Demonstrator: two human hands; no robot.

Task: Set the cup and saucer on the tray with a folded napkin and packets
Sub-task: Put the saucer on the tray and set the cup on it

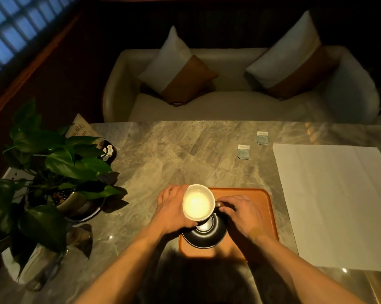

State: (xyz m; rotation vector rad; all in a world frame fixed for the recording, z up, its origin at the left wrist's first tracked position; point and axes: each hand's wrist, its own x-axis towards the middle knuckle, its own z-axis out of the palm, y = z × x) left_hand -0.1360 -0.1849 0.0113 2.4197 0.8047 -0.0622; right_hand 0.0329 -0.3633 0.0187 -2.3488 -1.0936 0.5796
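An orange tray (264, 207) lies on the marble table near the front edge. A black saucer (205, 235) rests on the tray's left part. Above the saucer is a cup (198, 202) with a bright white inside, tilted slightly. My left hand (174, 209) wraps the cup's left side. My right hand (240, 212) pinches its dark handle on the right. Whether the cup touches the saucer I cannot tell. A large white napkin (338, 205) lies unfolded flat to the right. Two small packets (243, 152) (263, 138) lie on the table beyond the tray.
A leafy potted plant (60, 170) stands at the table's left, with a small card sign (82, 128) and a dark dish (108, 150) behind it. A cream sofa (229, 106) with two cushions sits beyond the far table edge.
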